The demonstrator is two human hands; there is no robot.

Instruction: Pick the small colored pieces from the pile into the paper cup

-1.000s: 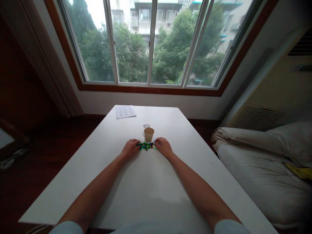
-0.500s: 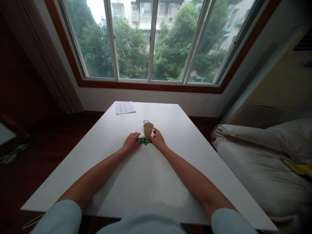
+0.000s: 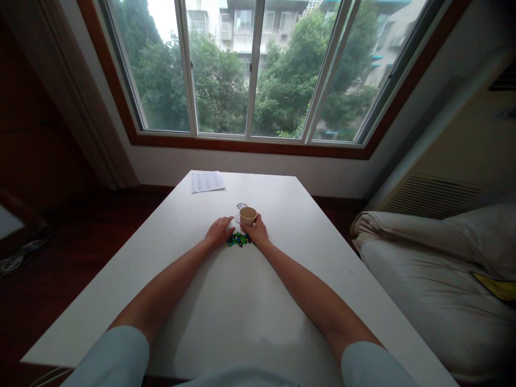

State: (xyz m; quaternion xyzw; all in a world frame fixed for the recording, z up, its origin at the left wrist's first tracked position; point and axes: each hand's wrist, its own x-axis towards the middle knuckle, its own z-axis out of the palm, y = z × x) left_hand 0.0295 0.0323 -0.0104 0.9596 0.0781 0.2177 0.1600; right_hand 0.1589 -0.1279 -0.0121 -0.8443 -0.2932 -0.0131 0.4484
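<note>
A tan paper cup (image 3: 248,215) stands on the white table (image 3: 242,301), a little beyond a small heap of green, blue and dark beads (image 3: 238,239). My right hand (image 3: 257,232) is closed around the cup's near side. My left hand (image 3: 219,232) lies on the table just left of the beads, fingers bent and touching the heap's edge; whether it holds any bead is hidden.
A printed sheet of paper (image 3: 207,181) lies at the table's far left corner. A small clear lid (image 3: 241,206) lies behind the cup. A sofa with a grey blanket (image 3: 435,258) stands to the right. Large windows face trees.
Both hands swept the scattered beads into a tighter heap. My right hand then moved up from the beads and closed on the cup.
</note>
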